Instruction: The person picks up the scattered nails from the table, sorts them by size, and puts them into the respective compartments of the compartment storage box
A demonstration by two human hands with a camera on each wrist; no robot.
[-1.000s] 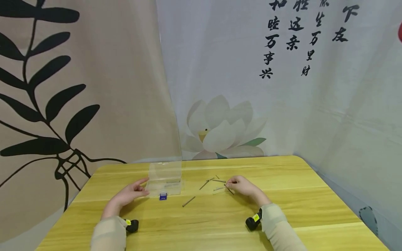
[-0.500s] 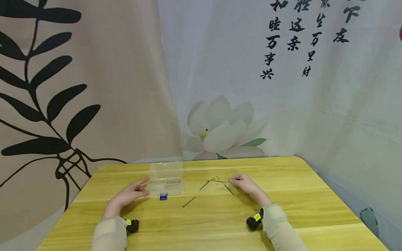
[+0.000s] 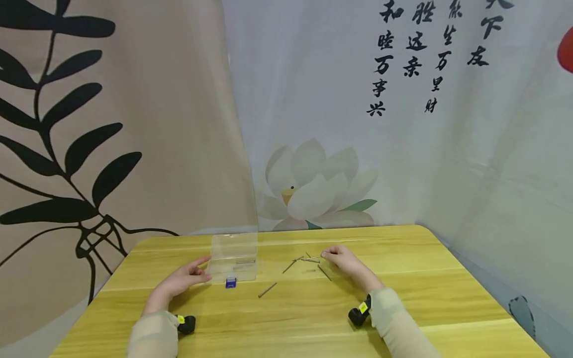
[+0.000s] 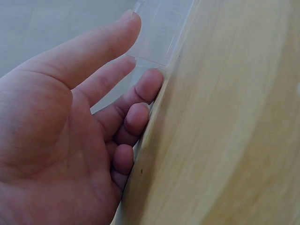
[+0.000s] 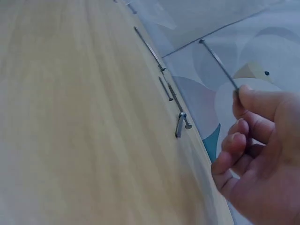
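My right hand (image 3: 344, 262) pinches a thin metal nail (image 5: 219, 64) between thumb and forefinger. The nail's head end points away from the fingers, and the other fingers curl loosely. Below it, several more nails (image 5: 150, 48) lie scattered on the wooden table. At the left, a clear plastic box (image 3: 219, 268) stands with its lid (image 3: 234, 245) raised and a few nails (image 3: 245, 261) inside. My left hand (image 3: 181, 279) rests beside the box, thumb and forefinger reaching its left side, the remaining fingers loosely bent near the tabletop.
A blue latch (image 3: 230, 282) sits at the box's front edge. One thicker nail (image 3: 267, 290) lies apart, nearer the front, between the hands. Behind the table (image 3: 286, 323) hangs a printed cloth (image 3: 313, 99). Each wrist wears a small black camera (image 3: 359, 314).
My right hand has picked a nail up from beside the scattered ones and raised it slightly, away from the table's front. The left hand stays at the box.
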